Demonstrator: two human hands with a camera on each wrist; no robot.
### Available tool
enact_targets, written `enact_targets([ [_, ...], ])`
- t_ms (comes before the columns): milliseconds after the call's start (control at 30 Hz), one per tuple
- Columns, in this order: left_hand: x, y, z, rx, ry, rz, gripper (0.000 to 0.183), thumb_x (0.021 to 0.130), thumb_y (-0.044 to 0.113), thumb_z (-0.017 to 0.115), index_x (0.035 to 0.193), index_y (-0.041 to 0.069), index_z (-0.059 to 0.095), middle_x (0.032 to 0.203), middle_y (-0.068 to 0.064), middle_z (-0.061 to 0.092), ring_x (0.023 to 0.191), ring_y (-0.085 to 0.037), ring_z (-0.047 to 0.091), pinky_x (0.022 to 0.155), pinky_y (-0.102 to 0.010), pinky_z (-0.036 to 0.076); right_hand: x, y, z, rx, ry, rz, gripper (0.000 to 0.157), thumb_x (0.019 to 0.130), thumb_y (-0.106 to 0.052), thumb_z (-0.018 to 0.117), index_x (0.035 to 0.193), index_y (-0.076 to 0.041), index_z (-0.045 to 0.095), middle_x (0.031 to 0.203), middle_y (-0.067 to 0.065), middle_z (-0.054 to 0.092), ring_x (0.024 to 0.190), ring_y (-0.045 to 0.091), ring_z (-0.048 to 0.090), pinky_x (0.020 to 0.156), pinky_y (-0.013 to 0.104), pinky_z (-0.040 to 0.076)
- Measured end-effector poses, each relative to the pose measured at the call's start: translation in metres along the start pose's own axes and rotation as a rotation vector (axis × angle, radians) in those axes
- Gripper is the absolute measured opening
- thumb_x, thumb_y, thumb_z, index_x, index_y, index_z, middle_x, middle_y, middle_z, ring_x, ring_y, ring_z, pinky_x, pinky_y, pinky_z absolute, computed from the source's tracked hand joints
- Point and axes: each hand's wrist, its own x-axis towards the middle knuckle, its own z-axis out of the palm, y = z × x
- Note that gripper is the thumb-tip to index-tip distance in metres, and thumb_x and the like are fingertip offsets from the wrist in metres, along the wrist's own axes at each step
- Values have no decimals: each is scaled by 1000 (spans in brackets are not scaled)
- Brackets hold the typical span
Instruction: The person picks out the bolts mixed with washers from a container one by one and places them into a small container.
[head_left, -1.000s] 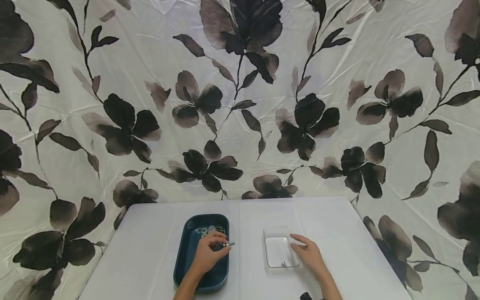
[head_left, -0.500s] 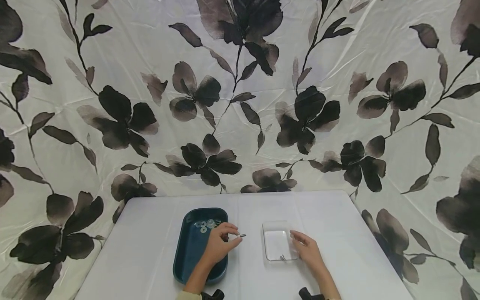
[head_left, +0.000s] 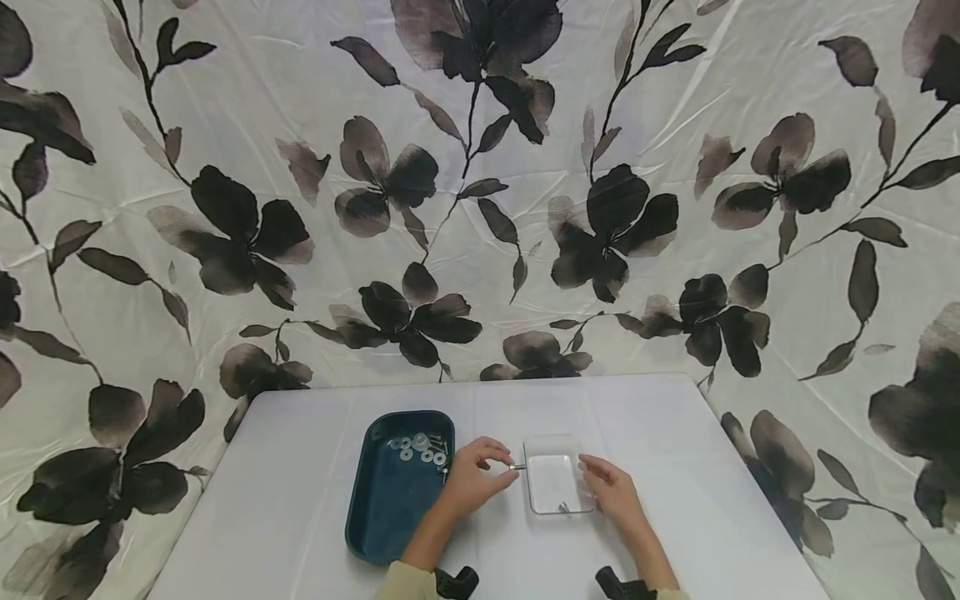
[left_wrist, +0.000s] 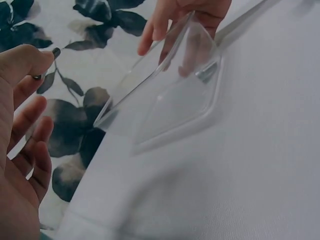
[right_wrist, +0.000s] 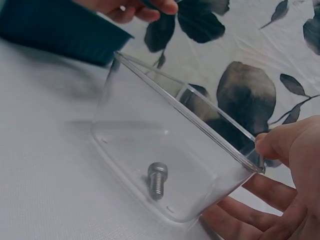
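My left hand point(head_left: 475, 477) pinches a small metal bolt point(head_left: 518, 467) between thumb and fingertips, at the left rim of a clear plastic box point(head_left: 529, 492). In the left wrist view only the dark metal end of that bolt point(left_wrist: 56, 52) pokes out past the fingers. My right hand point(head_left: 611, 487) holds the box by its right wall, thumb at the rim and the other fingers along the outside, as the right wrist view shows. One socket-head bolt point(right_wrist: 158, 180) lies on the box floor near a wall.
Left of the box stands a dark teal tray point(head_left: 390, 533) holding several pale washers point(head_left: 407, 455) and some metal hardware along its right side. Both sit on a white table point(head_left: 300, 467), with a floral cloth point(head_left: 480, 208) hanging behind it.
My left hand has moved right from above the teal tray to the left edge of the clear box, carrying the bolt. The right hand has stayed at the box's right wall.
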Motion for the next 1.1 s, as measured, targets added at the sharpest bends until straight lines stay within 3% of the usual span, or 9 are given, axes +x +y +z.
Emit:
enact_targets([
  [333,12,9,19,-8,-73,-53,9,80,21,80,87,17,76,98,10,63,96,-13,57,76,-36,48,0,4,1,29,17,24,35,94,-25,63,127,-16,63,133,15,57,107,26,59,69,31,51],
  [467,18,12,29,-5,-98,-37,11,80,21,80,88,15,76,99,12,63,96,-11,56,76,-35,48,1,5,1,43,26,20,33,94,-26,62,127,-17,64,130,11,60,103,24,59,67,30,51],
  [700,20,18,49,3,-111,-23,10,80,19,80,87,14,76,95,12,62,90,-7,57,73,-29,49,0,5,5,59,0,21,33,95,-24,62,127,-15,64,128,11,61,102,24,59,68,32,51],
  [933,25,24,58,11,-117,-37,8,80,20,80,87,17,76,94,13,62,91,-8,57,73,-30,49,2,5,3,55,12,-16,32,96,-26,62,125,-15,65,126,10,62,100,24,60,65,31,50],
  [1100,22,18,63,-3,-113,-53,8,78,18,81,83,21,75,93,13,62,89,-8,57,71,-31,50,5,4,3,48,-3,-18,33,96,-27,62,127,-15,64,126,10,62,98,24,60,63,29,49],
])
